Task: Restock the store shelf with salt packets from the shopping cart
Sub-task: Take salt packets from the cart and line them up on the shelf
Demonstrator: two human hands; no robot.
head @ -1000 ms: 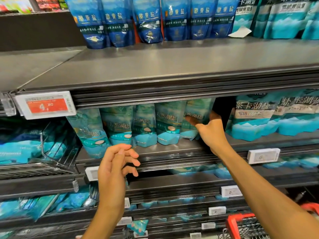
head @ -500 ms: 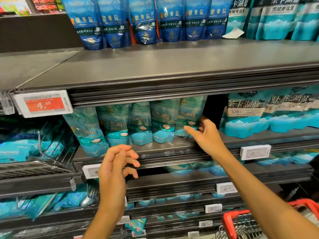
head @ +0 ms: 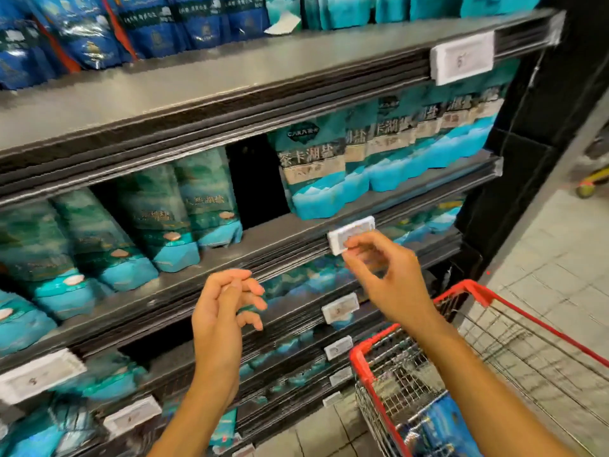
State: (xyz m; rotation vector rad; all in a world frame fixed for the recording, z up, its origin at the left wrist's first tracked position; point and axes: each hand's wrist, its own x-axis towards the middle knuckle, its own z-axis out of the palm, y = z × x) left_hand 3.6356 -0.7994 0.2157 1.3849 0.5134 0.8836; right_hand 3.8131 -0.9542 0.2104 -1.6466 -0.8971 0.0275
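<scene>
Dark metal store shelving (head: 270,235) fills the background. Both hands hover empty before it, fingers loosely curled: left hand (head: 224,311), right hand (head: 389,278). Teal salt packets (head: 174,222) stand beyond; blue packets (head: 438,427) lie in the red wire shopping cart (head: 362,364) near right.

A single wide-angle view comes from the person's head, looking forward and down along both bare forearms, which enter from the bottom edge. It faces the dark grey metal store shelf (head: 230,77) at close range and at a slant, so the shelf boards run tilted, rising toward the right. The shelf front fills the left and centre. At lower right the view drops onto the red-rimmed wire shopping cart (head: 494,351) and the pale tiled floor (head: 566,258) beyond. The edges bow and smear, and detail there is blurred.
</scene>
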